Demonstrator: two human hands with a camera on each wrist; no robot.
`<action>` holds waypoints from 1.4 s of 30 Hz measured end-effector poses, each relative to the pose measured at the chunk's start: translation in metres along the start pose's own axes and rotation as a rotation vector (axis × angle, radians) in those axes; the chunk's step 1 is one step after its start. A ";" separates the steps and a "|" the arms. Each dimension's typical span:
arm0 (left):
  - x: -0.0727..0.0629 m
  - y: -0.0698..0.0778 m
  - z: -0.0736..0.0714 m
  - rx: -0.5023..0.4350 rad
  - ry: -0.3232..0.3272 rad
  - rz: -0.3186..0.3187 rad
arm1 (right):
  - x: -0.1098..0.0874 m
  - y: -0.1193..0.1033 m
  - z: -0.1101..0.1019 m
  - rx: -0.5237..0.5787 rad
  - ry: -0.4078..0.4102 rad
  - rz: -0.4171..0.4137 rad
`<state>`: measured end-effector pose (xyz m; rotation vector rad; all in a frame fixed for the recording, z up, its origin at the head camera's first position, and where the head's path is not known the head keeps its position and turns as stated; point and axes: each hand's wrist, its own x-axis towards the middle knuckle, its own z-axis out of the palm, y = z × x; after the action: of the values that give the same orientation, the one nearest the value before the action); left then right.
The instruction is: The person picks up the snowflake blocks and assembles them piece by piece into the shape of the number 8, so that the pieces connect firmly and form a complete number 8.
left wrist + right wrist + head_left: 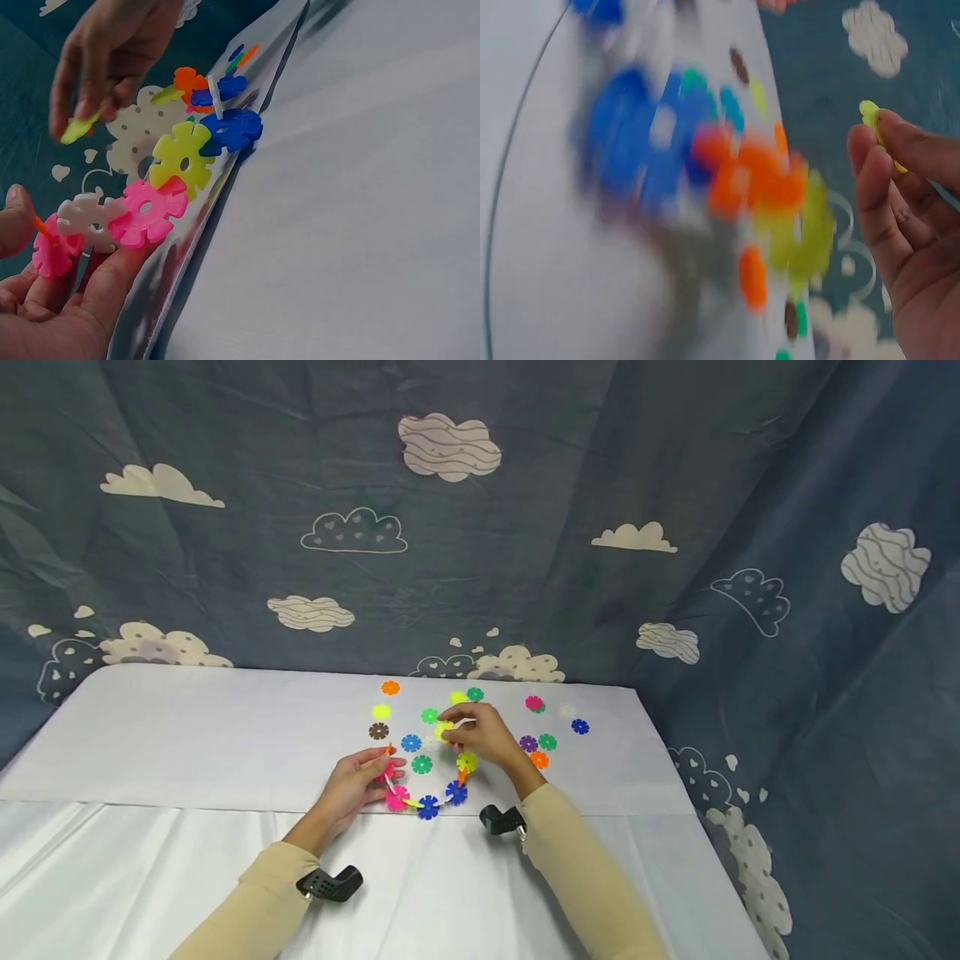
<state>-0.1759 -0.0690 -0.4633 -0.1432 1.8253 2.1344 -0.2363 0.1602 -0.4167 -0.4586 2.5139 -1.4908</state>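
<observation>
A curved chain of interlocked snowflake discs hangs from my left hand (352, 785). Fingers and thumb grip its pink end disc (52, 251), where an orange disc (43, 227) pokes out edge-on. From there the chain runs through a white disc (88, 223), another pink disc (150, 212), a yellow disc (182, 161) and blue discs (428, 807). Its far end, near the right wrist, has an orange disc (739, 184) and a yellow-green disc (467, 762). Above that end, my right hand (483, 731) pinches a loose yellow disc (868, 111) between thumb and fingertips, apart from the chain.
Loose discs lie scattered on the white-covered table (187, 735). Green (422, 764), light blue (411, 742) and brown (378, 731) ones lie between and beyond the hands. Purple (528, 743), orange (539, 760) and dark blue (580, 726) ones lie right. A cloud-print curtain (495, 568) backs the table.
</observation>
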 end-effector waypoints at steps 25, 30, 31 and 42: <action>-0.001 0.004 0.004 0.009 0.007 0.011 | 0.024 -0.026 0.045 0.053 -0.067 -0.088; 0.001 0.003 0.005 -0.004 0.012 0.018 | 0.023 -0.027 0.049 0.102 -0.059 -0.077; 0.001 0.003 0.005 -0.009 0.014 0.024 | 0.022 -0.027 0.050 0.110 -0.058 -0.068; 0.003 -0.004 0.011 -0.046 0.123 0.068 | 0.024 -0.024 0.056 0.135 -0.086 -0.007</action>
<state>-0.1755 -0.0577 -0.4662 -0.2315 1.8738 2.2616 -0.2377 0.0953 -0.4223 -0.4989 2.3317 -1.5955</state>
